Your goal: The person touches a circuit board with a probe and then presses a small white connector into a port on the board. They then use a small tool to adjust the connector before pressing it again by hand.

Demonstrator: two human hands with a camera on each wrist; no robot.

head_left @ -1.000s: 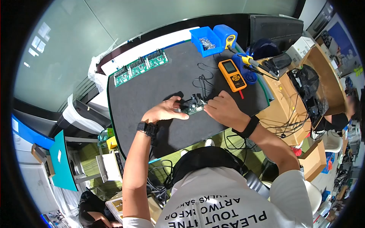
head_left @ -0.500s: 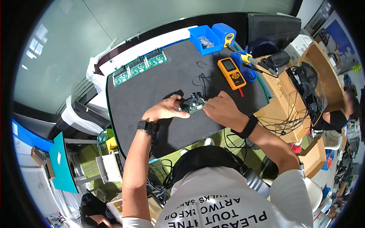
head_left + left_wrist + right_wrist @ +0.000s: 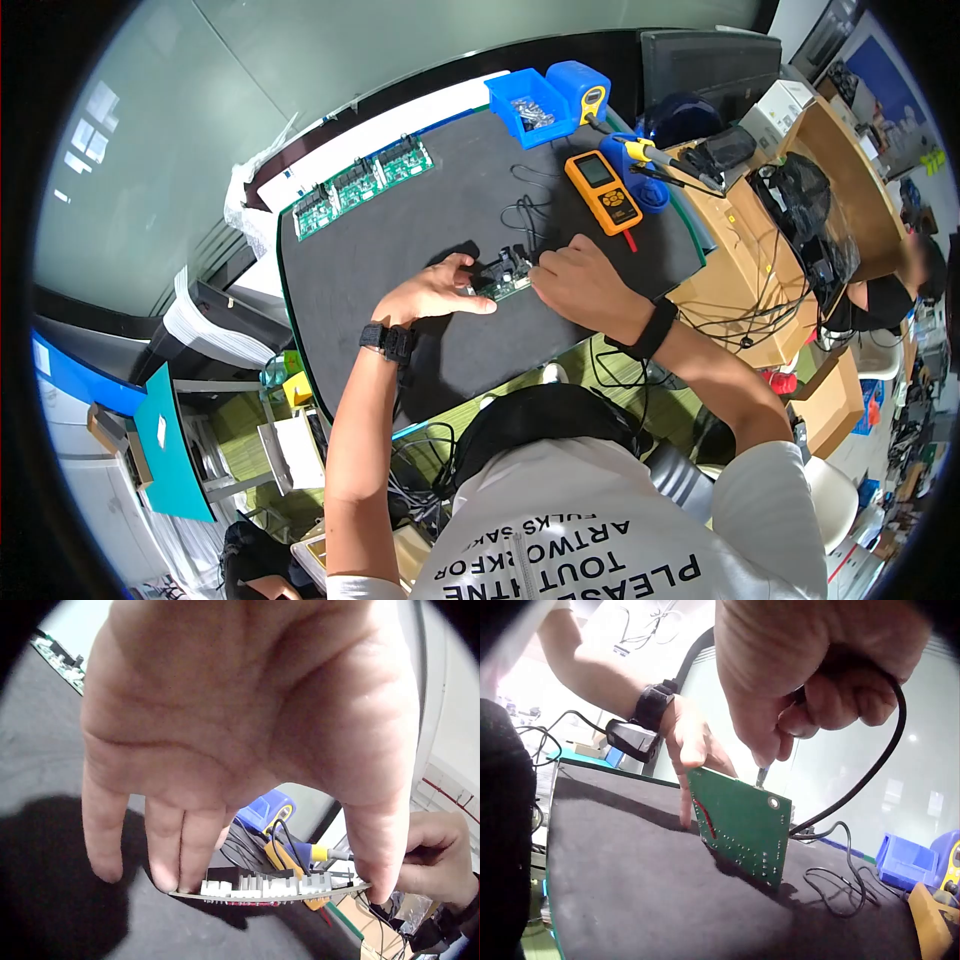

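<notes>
A green circuit board point(image 3: 742, 825) stands tilted over the dark mat, white connectors on one face and a red wire on the other. My left hand point(image 3: 425, 292) holds it by opposite edges, between thumb and fingers, as the left wrist view shows. At the board's upper edge, my right hand point(image 3: 817, 682) pinches the metal-tipped end point(image 3: 762, 777) of a black cable point(image 3: 889, 750). That tip meets the edge near a corner hole; curled fingers hide the rest of the cable's end. The cable loops down behind the board.
Several green boards point(image 3: 362, 184) lie along the mat's far edge. On the right are an orange handheld meter point(image 3: 603, 193), a blue bin point(image 3: 508, 103) of small metal parts, a blue soldering station point(image 3: 578, 92) and an iron in its holder point(image 3: 640, 150). Thin black cord point(image 3: 525, 212) coils beside the meter.
The head view has shifted slightly. My right hand has edged a little left over the board's right end, while my left hand keeps its hold.
</notes>
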